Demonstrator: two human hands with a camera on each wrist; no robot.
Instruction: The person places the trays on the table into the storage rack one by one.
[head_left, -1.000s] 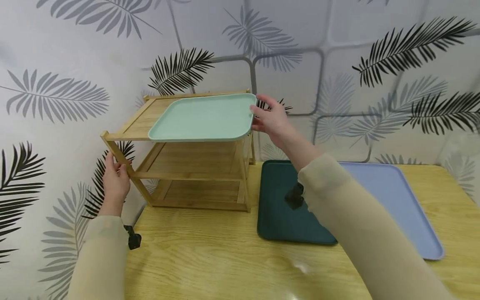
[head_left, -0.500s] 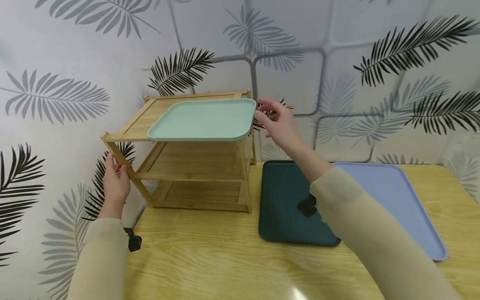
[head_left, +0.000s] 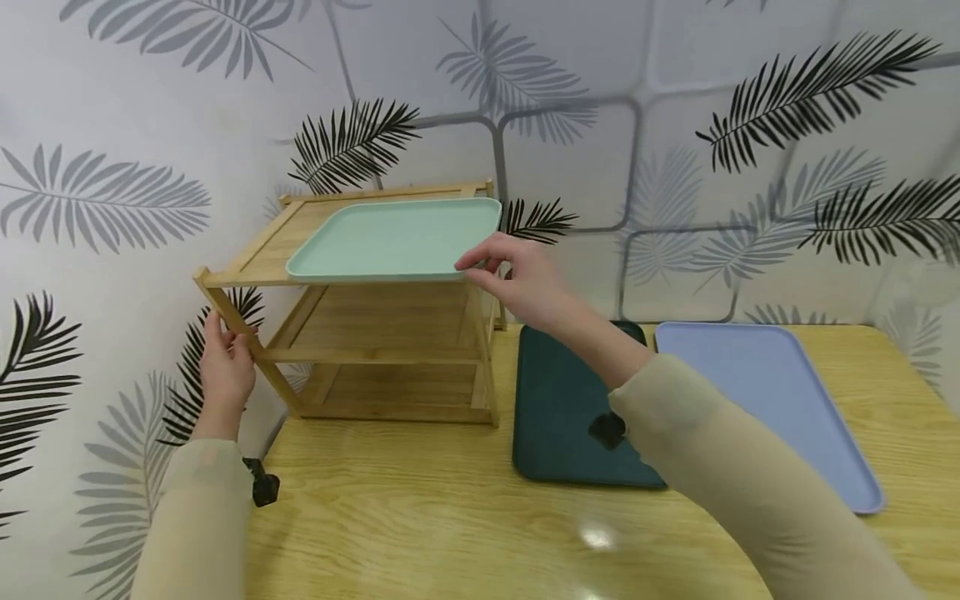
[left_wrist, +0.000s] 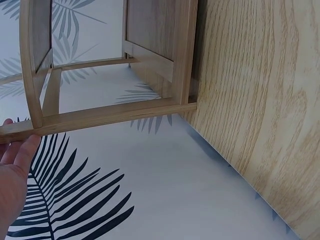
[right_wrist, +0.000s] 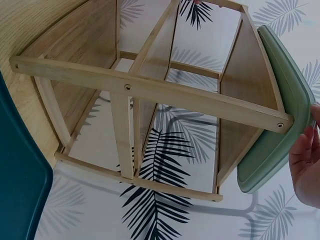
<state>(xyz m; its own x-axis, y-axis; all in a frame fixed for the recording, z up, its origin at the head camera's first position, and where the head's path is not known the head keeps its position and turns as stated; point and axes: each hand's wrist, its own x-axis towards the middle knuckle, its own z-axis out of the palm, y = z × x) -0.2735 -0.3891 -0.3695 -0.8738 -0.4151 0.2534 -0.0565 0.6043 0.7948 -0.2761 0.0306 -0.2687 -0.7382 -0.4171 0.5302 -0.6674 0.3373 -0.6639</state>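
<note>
A mint-green tray [head_left: 397, 237] lies on the top tier of a wooden three-tier rack [head_left: 375, 321], its near edge jutting past the front. At the tray's front right corner, the thumb and forefinger of my right hand [head_left: 519, 279] pinch the rim. That same hand [right_wrist: 307, 160] shows at the right edge of the right wrist view, beside the green tray [right_wrist: 282, 107]. On the rack's left side, my left hand [head_left: 227, 367] grips the slanted front post below the top tier. The left wrist view has its fingers [left_wrist: 22, 152] around this post.
To the right of the rack, a dark teal tray [head_left: 562, 417] lies on the wood-grain table [head_left: 405, 508], partly hidden by my right forearm. A periwinkle-blue tray [head_left: 757, 375] lies farther right. Leaf-patterned wall covering [head_left: 585, 67] stands close behind and left of the rack.
My right hand has let go of the tray's right edge, moved nearer and left, and now pinches the front corner. The tray's far edge has dropped slightly. The left hand keeps its hold.
</note>
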